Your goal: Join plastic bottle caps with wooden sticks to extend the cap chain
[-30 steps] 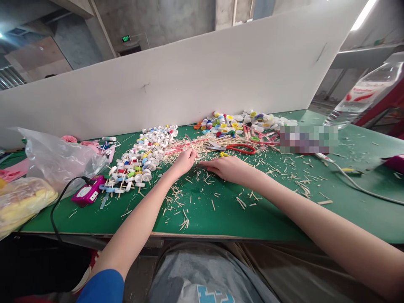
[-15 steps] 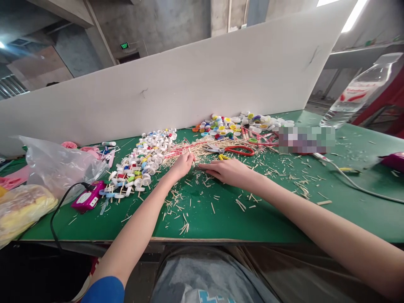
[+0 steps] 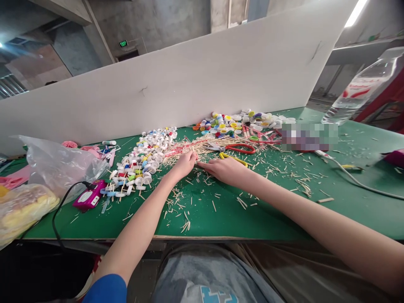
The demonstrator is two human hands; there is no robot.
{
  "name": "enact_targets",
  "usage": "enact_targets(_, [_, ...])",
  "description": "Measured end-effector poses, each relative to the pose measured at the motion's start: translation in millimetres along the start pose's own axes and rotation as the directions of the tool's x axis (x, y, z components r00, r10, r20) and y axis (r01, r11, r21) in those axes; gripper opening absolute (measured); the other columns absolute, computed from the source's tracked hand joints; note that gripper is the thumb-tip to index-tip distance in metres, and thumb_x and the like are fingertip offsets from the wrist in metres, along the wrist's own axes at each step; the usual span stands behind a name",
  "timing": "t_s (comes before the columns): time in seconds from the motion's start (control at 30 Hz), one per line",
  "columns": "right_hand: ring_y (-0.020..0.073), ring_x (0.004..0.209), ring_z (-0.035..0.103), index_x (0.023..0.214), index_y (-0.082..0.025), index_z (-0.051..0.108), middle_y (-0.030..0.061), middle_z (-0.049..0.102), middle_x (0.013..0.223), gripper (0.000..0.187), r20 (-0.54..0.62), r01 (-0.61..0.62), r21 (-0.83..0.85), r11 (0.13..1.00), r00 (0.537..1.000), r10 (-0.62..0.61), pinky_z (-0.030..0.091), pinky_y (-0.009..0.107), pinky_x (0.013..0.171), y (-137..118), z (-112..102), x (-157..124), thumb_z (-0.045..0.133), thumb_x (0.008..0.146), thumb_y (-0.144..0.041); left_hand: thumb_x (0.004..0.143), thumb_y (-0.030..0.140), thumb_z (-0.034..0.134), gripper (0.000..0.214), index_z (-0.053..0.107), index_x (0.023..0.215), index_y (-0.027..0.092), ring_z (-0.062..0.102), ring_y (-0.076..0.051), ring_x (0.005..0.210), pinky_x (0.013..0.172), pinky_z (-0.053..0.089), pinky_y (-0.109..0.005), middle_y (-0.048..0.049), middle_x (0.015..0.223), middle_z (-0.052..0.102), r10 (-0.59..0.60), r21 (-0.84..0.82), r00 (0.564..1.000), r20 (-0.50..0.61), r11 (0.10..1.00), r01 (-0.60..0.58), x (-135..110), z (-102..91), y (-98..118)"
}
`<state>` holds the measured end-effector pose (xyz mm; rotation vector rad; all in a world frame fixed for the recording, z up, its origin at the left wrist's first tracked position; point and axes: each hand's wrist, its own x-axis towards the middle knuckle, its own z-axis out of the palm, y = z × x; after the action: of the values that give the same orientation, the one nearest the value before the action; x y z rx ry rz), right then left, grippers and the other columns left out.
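My left hand [image 3: 185,163] is closed in a pinch over the heap of thin wooden sticks [image 3: 197,146]. What its fingertips hold is too small to make out. From the right, my right hand [image 3: 225,169] meets those fingertips with its index finger stretched along and the others curled under. Anything inside its grip is hidden. Just behind it shows a yellow-handled tool [image 3: 243,161], partly covered by the hand. Red-handled scissors [image 3: 241,148] lie on the sticks beyond. To the left is a pile of bottle caps with sticks in them [image 3: 139,168].
More coloured caps [image 3: 233,124] lie by the white partition [image 3: 189,88]. A magenta charger-like box [image 3: 91,197], a clear plastic bag [image 3: 59,166] and wrapped bread-like food [image 3: 27,210] are left. A water bottle [image 3: 362,90] stands right, near a white cable [image 3: 362,183]. Wood scraps litter the green tabletop [image 3: 277,219].
My two hands have come slightly closer at the fingertips. More of the yellow handles shows behind my right hand. The whole view has shifted a little.
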<state>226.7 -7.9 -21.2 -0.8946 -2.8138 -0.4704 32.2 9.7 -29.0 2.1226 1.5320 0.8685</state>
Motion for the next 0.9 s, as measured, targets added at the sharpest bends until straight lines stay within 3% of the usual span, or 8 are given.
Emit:
enact_targets(0.17, [0.0147, 0.066, 0.062, 0.133, -0.027, 0.050, 0.0042, 0.071, 0.087, 0.041, -0.004, -0.012, 0.122, 0.992, 1.000, 0.012, 0.030, 0.024, 0.050, 5.5, -1.0, -1.1, 0.034, 0.096, -0.028, 0.093, 0.032, 0.027, 0.029, 0.047, 0.075, 0.020, 0.050, -0.015, 0.071, 0.069, 0.039, -0.026, -0.0009, 0.072, 0.053, -0.017, -0.005, 1.000, 0.000, 1.000, 0.017, -0.4, -0.6, 0.2])
enact_targets(0.3, [0.0124, 0.065, 0.061, 0.131, -0.034, 0.052, 0.0010, 0.071, 0.088, 0.039, -0.006, -0.062, 0.176, 0.983, 0.998, 0.064, 0.026, 0.023, 0.048, 6.8, 0.4, -4.1, 0.037, 0.096, -0.034, 0.093, 0.031, 0.027, 0.029, 0.047, 0.075, 0.020, 0.050, -0.015, 0.070, 0.067, 0.039, -0.026, -0.0008, 0.071, 0.052, -0.046, -0.006, 0.999, 0.021, 0.999, 0.046, 0.4, -0.2, -2.1])
enact_targets(0.4, [0.0116, 0.066, 0.061, 0.134, -0.032, 0.049, 0.0033, 0.071, 0.098, 0.041, -0.030, -0.090, 0.137, 0.986, 0.995, 0.095, 0.020, 0.023, 0.046, 3.6, 0.2, -5.7, 0.035, 0.096, -0.032, 0.093, 0.032, 0.026, 0.030, 0.048, 0.076, 0.020, 0.050, -0.015, 0.068, 0.066, 0.038, -0.026, -0.0007, 0.070, 0.052, -0.052, -0.011, 0.999, 0.008, 0.999, 0.052, 1.1, -0.4, -3.6])
enact_targets(0.53, [0.0106, 0.060, 0.058, 0.139, -0.030, 0.044, 0.0045, 0.070, 0.095, 0.043, -0.034, -0.085, 0.067, 0.994, 0.996, 0.088, 0.016, 0.025, 0.044, 1.3, -1.2, -5.8, 0.032, 0.097, -0.031, 0.094, 0.033, 0.025, 0.031, 0.049, 0.078, 0.020, 0.049, -0.015, 0.067, 0.065, 0.037, -0.026, -0.0007, 0.070, 0.051, -0.056, -0.017, 0.998, -0.023, 0.998, 0.055, 1.7, -1.8, -5.2])
enact_targets(0.9, [0.0105, 0.055, 0.053, 0.145, -0.027, 0.032, 0.0058, 0.067, 0.085, 0.048, 0.026, -0.058, -0.078, 0.995, 0.998, 0.060, 0.019, 0.026, 0.048, -1.2, -0.4, -2.4, 0.030, 0.097, -0.024, 0.092, 0.029, 0.030, 0.029, 0.052, 0.075, 0.019, 0.051, -0.015, 0.070, 0.067, 0.038, -0.026, -0.0013, 0.073, 0.057, -0.049, -0.029, 0.998, -0.024, 0.998, 0.049, 1.6, -3.3, -1.8])
